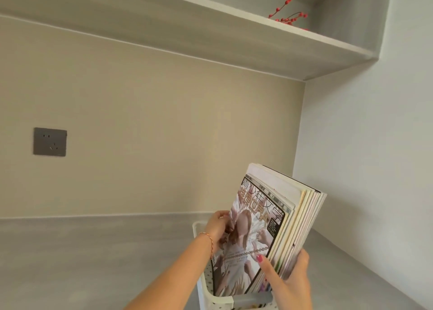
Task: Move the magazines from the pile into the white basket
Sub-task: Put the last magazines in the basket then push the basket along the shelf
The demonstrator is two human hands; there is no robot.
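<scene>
Head view: both hands — left hand (219, 227), right hand (291, 278) — gripped the upright magazines (276, 223), long axis tilted, directly above the white basket (206, 288).

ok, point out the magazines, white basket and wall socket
magazines (262, 230), head view, front cover
white basket (206, 286), head view, perforated left wall
wall socket (50, 142), head view, middle of grey plate
</scene>
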